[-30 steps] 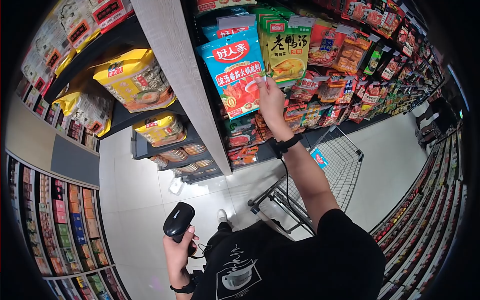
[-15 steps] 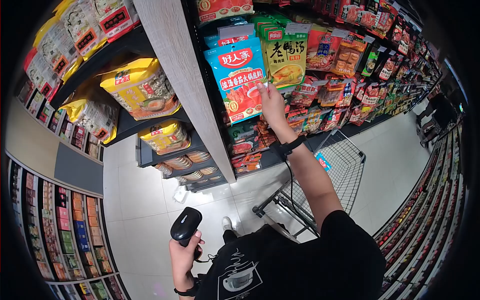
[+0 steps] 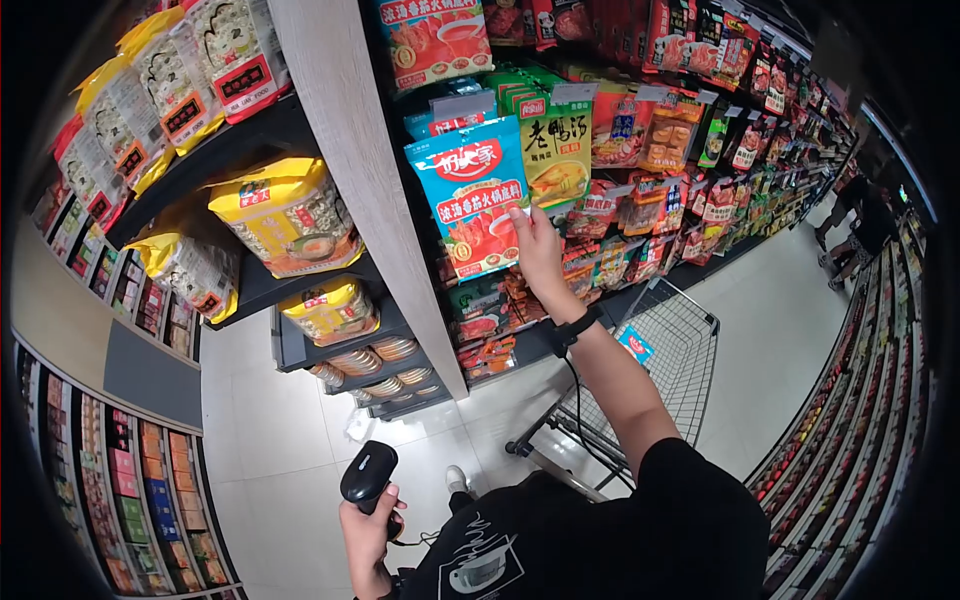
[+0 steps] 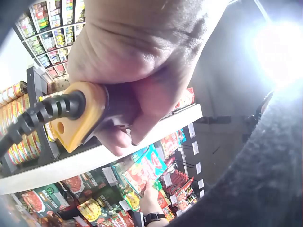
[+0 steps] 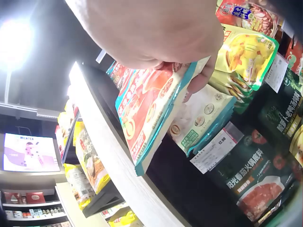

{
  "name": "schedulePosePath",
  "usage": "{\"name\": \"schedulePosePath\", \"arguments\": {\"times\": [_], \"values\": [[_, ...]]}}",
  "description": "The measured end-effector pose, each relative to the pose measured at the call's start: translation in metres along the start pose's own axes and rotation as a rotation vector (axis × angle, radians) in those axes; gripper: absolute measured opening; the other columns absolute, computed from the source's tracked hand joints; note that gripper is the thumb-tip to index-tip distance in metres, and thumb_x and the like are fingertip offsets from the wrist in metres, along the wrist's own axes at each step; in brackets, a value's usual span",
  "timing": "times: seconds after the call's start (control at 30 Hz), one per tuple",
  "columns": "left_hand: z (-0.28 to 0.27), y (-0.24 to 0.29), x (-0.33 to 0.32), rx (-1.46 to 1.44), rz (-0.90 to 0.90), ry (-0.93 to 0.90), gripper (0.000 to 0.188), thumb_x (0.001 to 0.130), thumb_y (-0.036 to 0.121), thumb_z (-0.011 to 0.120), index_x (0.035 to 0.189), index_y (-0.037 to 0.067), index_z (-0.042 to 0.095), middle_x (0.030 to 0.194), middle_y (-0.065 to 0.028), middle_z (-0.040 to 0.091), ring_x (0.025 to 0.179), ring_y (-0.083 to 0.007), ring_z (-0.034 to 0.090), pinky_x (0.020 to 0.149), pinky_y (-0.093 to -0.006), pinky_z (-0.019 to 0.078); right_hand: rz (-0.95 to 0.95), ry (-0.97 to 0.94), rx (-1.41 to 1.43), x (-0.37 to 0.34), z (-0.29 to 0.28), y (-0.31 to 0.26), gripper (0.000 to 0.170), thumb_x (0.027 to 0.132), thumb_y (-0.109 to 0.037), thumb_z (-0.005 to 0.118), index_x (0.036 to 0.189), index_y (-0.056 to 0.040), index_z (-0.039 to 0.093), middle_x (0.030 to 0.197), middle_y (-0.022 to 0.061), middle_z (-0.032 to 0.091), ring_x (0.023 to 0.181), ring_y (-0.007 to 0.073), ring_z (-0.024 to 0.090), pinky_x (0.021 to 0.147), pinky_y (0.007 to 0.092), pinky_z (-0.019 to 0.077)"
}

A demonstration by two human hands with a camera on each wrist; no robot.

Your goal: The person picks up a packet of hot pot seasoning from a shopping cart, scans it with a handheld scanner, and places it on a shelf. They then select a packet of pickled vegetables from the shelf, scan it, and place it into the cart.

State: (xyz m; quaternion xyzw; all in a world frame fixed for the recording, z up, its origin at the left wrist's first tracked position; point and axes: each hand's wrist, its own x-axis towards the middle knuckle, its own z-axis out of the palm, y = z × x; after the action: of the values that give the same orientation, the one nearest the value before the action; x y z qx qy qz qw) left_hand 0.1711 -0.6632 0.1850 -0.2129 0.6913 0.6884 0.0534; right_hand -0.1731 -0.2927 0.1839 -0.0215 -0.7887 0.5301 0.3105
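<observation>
My right hand (image 3: pixel 541 258) pinches the right edge of a blue-and-red hot pot seasoning packet (image 3: pixel 470 205), held upright in front of the hanging packets. The right wrist view shows this packet (image 5: pixel 147 111) tilted, its edge between thumb and fingers. Behind it hangs another blue packet (image 3: pixel 452 108), partly covered. A green duck soup seasoning packet (image 3: pixel 556 150) hangs just to its right. Low in the head view, my left hand (image 3: pixel 364 532) grips a black barcode scanner (image 3: pixel 370 474) by its handle. The scanner's yellow butt (image 4: pixel 85 111) and coiled cord show in the left wrist view.
A wire shopping cart (image 3: pixel 665 345) with a blue packet (image 3: pixel 634 345) in it stands below my right forearm. A wooden shelf post (image 3: pixel 365 200) separates the hanging packets from shelves of bagged noodles (image 3: pixel 285 215). Other people (image 3: pixel 855 230) are farther down the aisle.
The head view has tilted up, so shelves, packet and scanner sit lower in it. Both hands keep their holds. The people at the far right show more.
</observation>
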Motion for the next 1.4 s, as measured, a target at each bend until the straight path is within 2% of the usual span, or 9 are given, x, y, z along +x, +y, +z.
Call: {"name": "schedulePosePath", "arguments": {"times": [0.4,0.6,0.63,0.73,0.83,0.93,1.07,1.2,1.4], "values": [[0.004,-0.005,0.002,-0.011,0.001,-0.024,0.023,0.1,0.013,0.083,0.113,-0.005,0.075,0.088,-0.0079,0.074,0.068,-0.0156,0.072,0.056,-0.0282,0.054,-0.014,0.033,-0.015,-0.009,-0.005,0.013,0.055,0.114,-0.053,0.055,0.117,0.001,0.066,0.092,0.0262,0.073,0.091,0.0505,0.071,0.076,0.0536,0.0526],[-0.001,-0.01,-0.001,-0.022,0.002,0.034,0.024,0.099,0.01,0.083,0.114,-0.006,0.074,0.086,-0.0094,0.075,0.065,-0.017,0.071,0.053,-0.0298,0.0539,-0.113,0.179,0.06,0.003,-0.007,-0.01,0.052,0.115,-0.049,0.057,0.106,0.0007,0.066,0.079,0.0206,0.066,0.07,0.0367,0.064,0.066,0.0467,0.0488],[-0.001,-0.006,-0.003,-0.01,-0.016,0.036,0.023,0.099,0.01,0.082,0.114,-0.006,0.074,0.082,-0.0106,0.075,0.061,-0.0169,0.07,0.052,-0.0301,0.0538,-0.197,0.214,0.128,0.012,-0.011,-0.029,0.05,0.115,-0.048,0.058,0.103,0.0004,0.066,0.072,0.0173,0.061,0.062,0.0298,0.056,0.062,0.0429,0.0458],[-0.002,-0.003,-0.006,-0.005,-0.026,0.049,0.023,0.099,0.009,0.082,0.114,-0.006,0.073,0.08,-0.0106,0.075,0.06,-0.0167,0.069,0.052,-0.0301,0.0536,-0.238,0.201,0.088,0.059,-0.022,-0.071,0.049,0.115,-0.048,0.058,0.103,-0.0008,0.067,0.069,0.017,0.061,0.061,0.0298,0.06,0.06,0.0434,0.0458],[-0.014,-0.027,0.002,-0.009,-0.03,0.03,0.022,0.099,0.01,0.082,0.113,-0.006,0.074,0.08,-0.0102,0.074,0.06,-0.0165,0.069,0.051,-0.0299,0.0533,-0.283,0.216,0.101,0.11,-0.029,-0.121,0.047,0.114,-0.047,0.059,0.104,-0.0022,0.069,0.07,0.018,0.065,0.068,0.0339,0.07,0.062,0.0456,0.049],[-0.014,-0.014,-0.014,-0.071,-0.096,0.009,0.021,0.102,0.025,0.083,0.107,0.006,0.076,0.072,0.002,0.064,0.051,-0.0061,0.049,0.047,-0.0236,0.0375,-0.375,0.262,0.005,0.152,-0.034,-0.158,0.045,0.113,-0.046,0.06,0.107,-0.0031,0.072,0.077,0.0203,0.072,0.078,0.0408,0.075,0.066,0.0499,0.0521],[-0.02,-0.022,-0.015,-0.088,-0.135,0.056,0.02,0.102,0.025,0.083,0.101,0.008,0.073,0.07,0.0041,0.06,0.051,-0.0048,0.046,0.048,-0.0227,0.0353,-0.453,0.324,-0.118,0.186,-0.033,-0.187,0.046,0.112,-0.047,0.061,0.114,-0.0029,0.074,0.089,0.0226,0.076,0.086,0.0456,0.075,0.073,0.0517,0.0547],[-0.032,-0.031,-0.015,-0.051,-0.107,0.077,0.023,0.103,0.03,0.082,0.102,0.009,0.074,0.071,0.0036,0.061,0.054,-0.0055,0.048,0.048,-0.0234,0.0356,-0.47,0.334,-0.155,0.201,-0.027,-0.204,0.049,0.111,-0.049,0.06,0.118,-0.0032,0.076,0.095,0.0245,0.077,0.095,0.0489,0.074,0.078,0.0541,0.0558],[-0.037,-0.033,-0.019,-0.002,-0.127,0.119,0.028,0.104,0.034,0.081,0.097,0.008,0.074,0.067,0.0027,0.06,0.052,-0.007,0.05,0.047,-0.0249,0.0356,-0.435,0.332,-0.152,0.205,-0.01,-0.198,0.049,0.111,-0.049,0.06,0.116,-0.0037,0.077,0.091,0.0232,0.078,0.091,0.0473,0.075,0.079,0.0536,0.0555]]}}
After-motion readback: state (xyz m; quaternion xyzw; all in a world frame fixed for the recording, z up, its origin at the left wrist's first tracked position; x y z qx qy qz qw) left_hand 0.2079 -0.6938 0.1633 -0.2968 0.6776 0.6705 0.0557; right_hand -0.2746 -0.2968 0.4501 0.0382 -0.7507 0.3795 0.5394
